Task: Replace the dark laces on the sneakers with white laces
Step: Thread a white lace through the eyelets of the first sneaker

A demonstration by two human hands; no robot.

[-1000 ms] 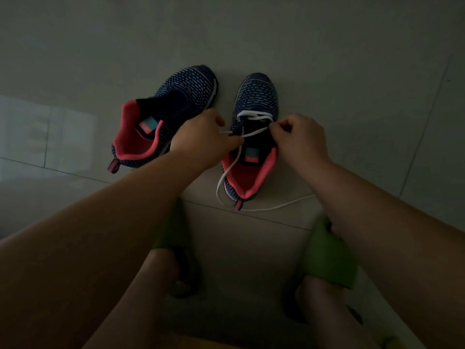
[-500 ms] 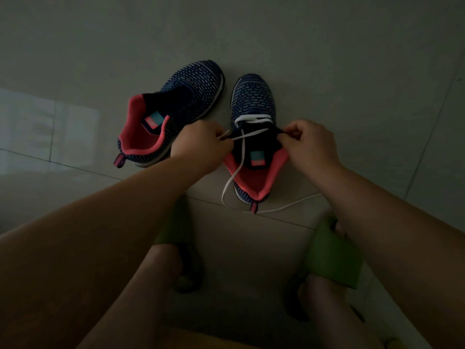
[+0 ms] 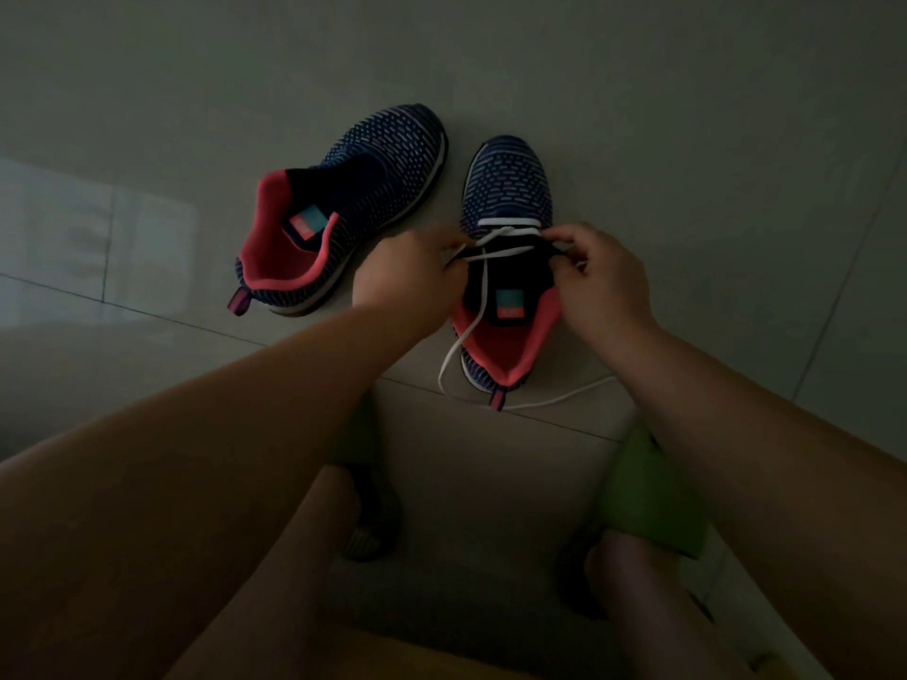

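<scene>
Head view of a lacing step on a tiled floor. At centre right of the frame stands the right-hand sneaker, toe pointing to the top of the frame, with a white lace run straight across its lowest eyelets and crossed once above the tongue. The left hand, at centre frame, pinches one strand of the lace at the sneaker's left edge; the right hand, at centre right, has its fingers curled at the opposite edge, pinching the lace or the eyelet flap, though which cannot be told. Two free lace tails trail toward the bottom of the frame, one over the pink collar, one along the floor past the heel. The second sneaker, at upper left of centre, lies angled and shows no lace. Judged stage: early threading of the first shoe. Risks: uneven tail lengths if one strand is drawn harder than the other; a skipped eyelet, since the dark upper in dim light hides the holes; the light shoe sliding on smooth tile under a sideways pull.
</scene>
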